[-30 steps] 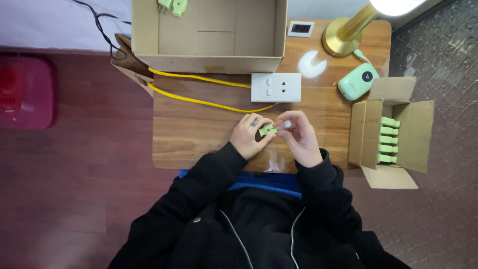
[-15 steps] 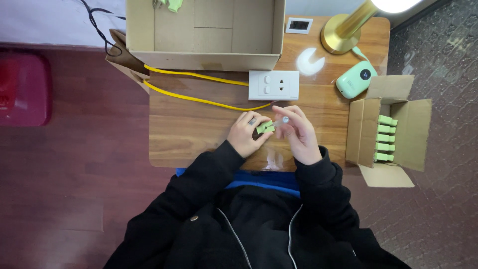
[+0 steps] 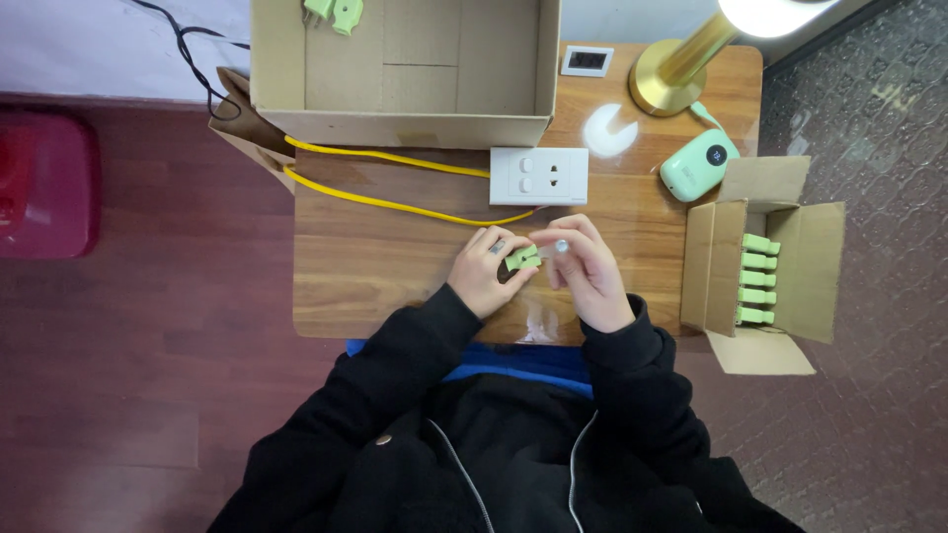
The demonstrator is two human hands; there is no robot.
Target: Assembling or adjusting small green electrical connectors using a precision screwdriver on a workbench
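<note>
Green plastic plug adapter (image 3: 521,260), small & blocky, sits pinched between thumb & fingers of the left hand (image 3: 489,274), held just above the wooden tabletop (image 3: 385,266), near its front edge. Right hand (image 3: 585,274) has its fingertips curled tight round a small whitish piece (image 3: 559,246), too small to tell what it is, held just beside the adapter. Fingers of both hands are pressed in, none spread.

Step in hand, by my read: fitting or peeling something at the adapter's end, w/ both hands working close together. Next move probably calls for a steady left-hand pinch while the right fingertips line up their piece w/ the adapter; fine work, little force.

Counts:
- 1 green adapter in hand.
- 2 more green adapters (image 3: 334,12) in the large open cardboard box (image 3: 405,123) at the table's far side.
- 5 green adapters (image 3: 757,278) stacked in the small open cardboard box (image 3: 815,266) to the right.
- 1 white wall-socket plate (image 3: 538,176) w/ 2 yellow cables (image 3: 395,202) running left from it.
- 1 mint-green timer-like gadget (image 3: 696,163).
- 1 brass lamp base (image 3: 671,84).
- 1 small white framed socket insert (image 3: 587,61).
</note>
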